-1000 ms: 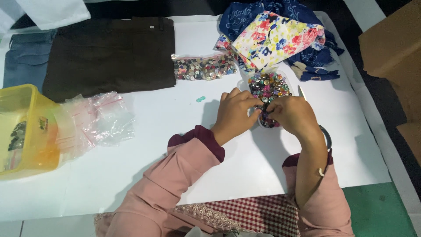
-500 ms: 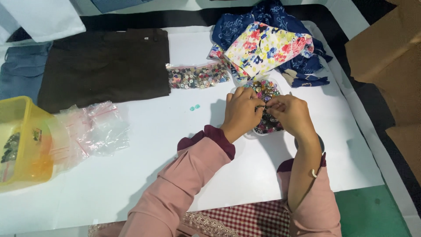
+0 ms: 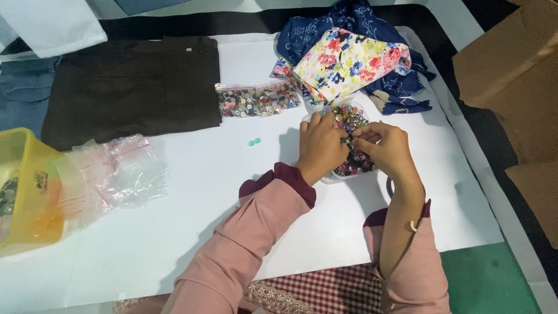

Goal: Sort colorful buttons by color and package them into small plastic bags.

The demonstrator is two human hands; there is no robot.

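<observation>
Brimming clear bowl (image 3: 354, 170) of mixed buttons (image 3: 347, 115)

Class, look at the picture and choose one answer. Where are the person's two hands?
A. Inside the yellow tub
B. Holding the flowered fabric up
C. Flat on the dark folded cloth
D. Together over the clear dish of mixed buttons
D: the left hand and the right hand meet, fingertips together, right above the clear dish of mixed buttons, far from the yellow tub at the table's other side.
</observation>
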